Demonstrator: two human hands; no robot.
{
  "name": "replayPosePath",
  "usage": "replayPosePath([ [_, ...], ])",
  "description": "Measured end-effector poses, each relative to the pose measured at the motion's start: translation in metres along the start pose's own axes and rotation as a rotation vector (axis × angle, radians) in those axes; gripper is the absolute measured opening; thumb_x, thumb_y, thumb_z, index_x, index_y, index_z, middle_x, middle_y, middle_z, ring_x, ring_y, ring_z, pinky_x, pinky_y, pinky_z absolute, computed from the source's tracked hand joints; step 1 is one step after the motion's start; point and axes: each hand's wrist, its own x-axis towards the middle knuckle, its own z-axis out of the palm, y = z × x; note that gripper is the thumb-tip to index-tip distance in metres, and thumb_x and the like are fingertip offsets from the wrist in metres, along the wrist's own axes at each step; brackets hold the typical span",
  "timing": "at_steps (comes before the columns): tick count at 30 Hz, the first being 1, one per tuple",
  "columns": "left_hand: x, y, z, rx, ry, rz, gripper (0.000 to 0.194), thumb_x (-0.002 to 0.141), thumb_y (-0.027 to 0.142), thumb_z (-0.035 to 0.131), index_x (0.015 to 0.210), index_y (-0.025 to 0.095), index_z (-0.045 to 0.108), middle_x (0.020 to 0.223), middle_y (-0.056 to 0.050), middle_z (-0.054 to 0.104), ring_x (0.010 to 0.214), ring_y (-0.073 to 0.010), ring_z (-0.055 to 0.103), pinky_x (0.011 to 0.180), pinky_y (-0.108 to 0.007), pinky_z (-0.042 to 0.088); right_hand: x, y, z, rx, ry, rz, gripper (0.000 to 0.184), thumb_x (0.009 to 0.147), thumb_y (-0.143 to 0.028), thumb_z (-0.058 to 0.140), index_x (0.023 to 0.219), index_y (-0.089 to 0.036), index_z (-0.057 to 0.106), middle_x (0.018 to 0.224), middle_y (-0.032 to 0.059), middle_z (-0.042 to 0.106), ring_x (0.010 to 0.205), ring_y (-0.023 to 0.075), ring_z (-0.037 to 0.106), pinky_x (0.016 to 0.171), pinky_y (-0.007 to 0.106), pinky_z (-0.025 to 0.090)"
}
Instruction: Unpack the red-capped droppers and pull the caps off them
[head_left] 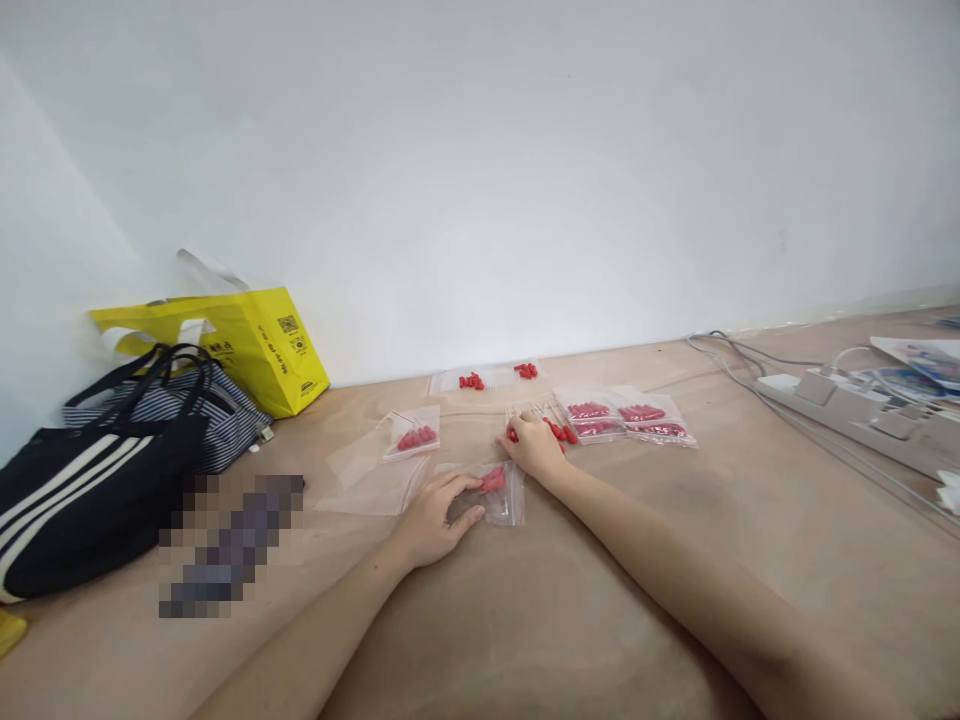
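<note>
My left hand (439,515) lies on a clear zip bag (506,508), thumb and fingers apart. Its fingertips touch the edge of a red piece (493,480) on or in that bag. Farther forward, my right hand (534,448) has its fingers bent down around a small red piece (512,434); the grip is partly hidden. Loose red pieces (560,431) lie beside this hand, with pale thin strips behind it. Filled zip bags of red pieces (592,412) (652,415) lie to the right, and another filled bag (417,437) is to the left.
Flat clear bags (360,480) lie left of my hands. Two red piles (471,382) (526,370) sit near the wall. A yellow bag (277,350), a black bag (97,480) and a blurred-out object (232,550) are at left. A power strip (840,405) with cables is at right.
</note>
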Motion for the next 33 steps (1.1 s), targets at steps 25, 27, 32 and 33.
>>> replayPosePath([
  [25, 0.001, 0.003, 0.0, -0.011, 0.0, -0.033, 0.026, 0.077, 0.028, 0.051, 0.102, 0.021, 0.054, 0.106, -0.004, 0.058, 0.098, -0.019, 0.053, 0.086, -0.035, 0.041, -0.039, 0.031, -0.056, 0.079, -0.035, -0.068, 0.015, 0.072, -0.018, 0.048, 0.073, -0.019, 0.063, 0.076, 0.0042, 0.061, 0.075, 0.0164, 0.052, 0.069, 0.028, 0.036],
  [27, 0.001, 0.007, 0.001, -0.024, 0.0, -0.034, 0.026, 0.077, 0.028, 0.051, 0.103, 0.021, 0.053, 0.106, -0.004, 0.059, 0.098, -0.0189, 0.053, 0.086, -0.035, 0.041, -0.05, 0.025, -0.055, 0.237, -0.134, -0.165, 0.013, 0.071, -0.018, 0.05, 0.07, -0.02, 0.063, 0.069, 0.0018, 0.06, 0.069, 0.0144, 0.052, 0.067, 0.025, 0.037],
  [32, 0.002, 0.019, 0.007, -0.062, -0.006, -0.087, 0.028, 0.08, 0.031, 0.046, 0.105, 0.019, 0.052, 0.107, -0.005, 0.059, 0.099, -0.0191, 0.054, 0.086, -0.034, 0.041, -0.062, 0.015, -0.047, 0.3, -0.218, -0.26, 0.015, 0.075, -0.023, 0.051, 0.071, -0.022, 0.066, 0.059, -0.0005, 0.054, 0.064, 0.013, 0.048, 0.067, 0.026, 0.036],
  [33, 0.002, 0.021, 0.007, -0.064, -0.005, -0.103, 0.028, 0.082, 0.031, 0.044, 0.106, 0.019, 0.052, 0.108, -0.005, 0.059, 0.099, -0.0191, 0.053, 0.086, -0.034, 0.041, -0.062, 0.015, -0.045, 0.296, -0.234, -0.264, 0.015, 0.075, -0.026, 0.052, 0.074, -0.023, 0.067, 0.059, -0.0008, 0.053, 0.063, 0.0131, 0.047, 0.067, 0.025, 0.036],
])
